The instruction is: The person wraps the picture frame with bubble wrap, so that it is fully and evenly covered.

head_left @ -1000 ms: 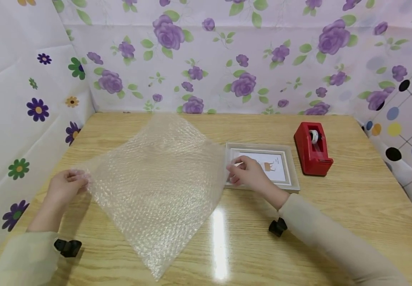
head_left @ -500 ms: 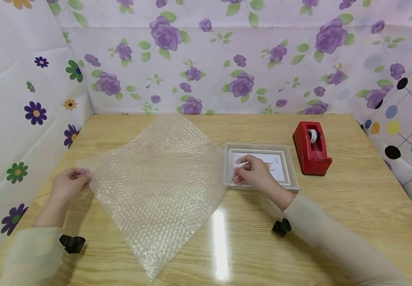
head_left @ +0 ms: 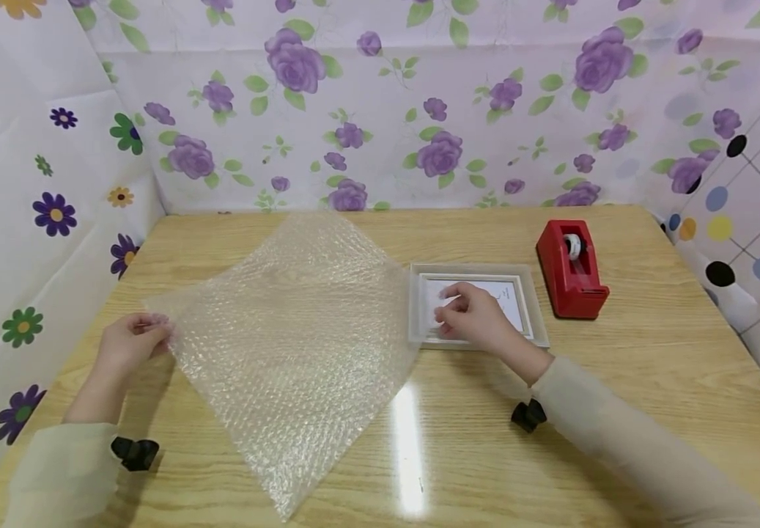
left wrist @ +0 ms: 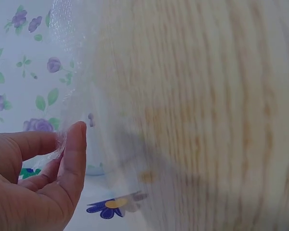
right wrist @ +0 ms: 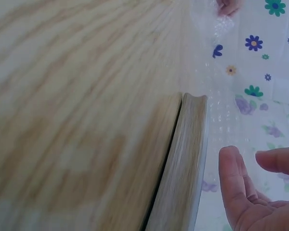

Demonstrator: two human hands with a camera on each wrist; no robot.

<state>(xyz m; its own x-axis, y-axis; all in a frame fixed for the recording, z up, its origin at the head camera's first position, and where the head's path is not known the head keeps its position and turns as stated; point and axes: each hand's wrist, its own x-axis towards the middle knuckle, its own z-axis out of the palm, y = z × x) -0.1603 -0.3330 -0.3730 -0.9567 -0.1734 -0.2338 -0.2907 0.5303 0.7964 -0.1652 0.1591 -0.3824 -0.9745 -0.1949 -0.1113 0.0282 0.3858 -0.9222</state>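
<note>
Plastic wrap (head_left: 287, 330) is spread between the bench's (head_left: 676, 367) back and front edges, 1 corner pinched by the left hand (head_left: 130, 342). Toward the right edge, the frame (head_left: 513, 297) is overlapped by another; above it, the right hand's (head_left: 475, 319) fingers are held apart. Flattening seems in hand; next, the pinched corner should be lowered evenly.

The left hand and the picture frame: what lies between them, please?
Bubble wrap lies between them, reaching from the left hand to the picture frame, as the head view shows.
</note>
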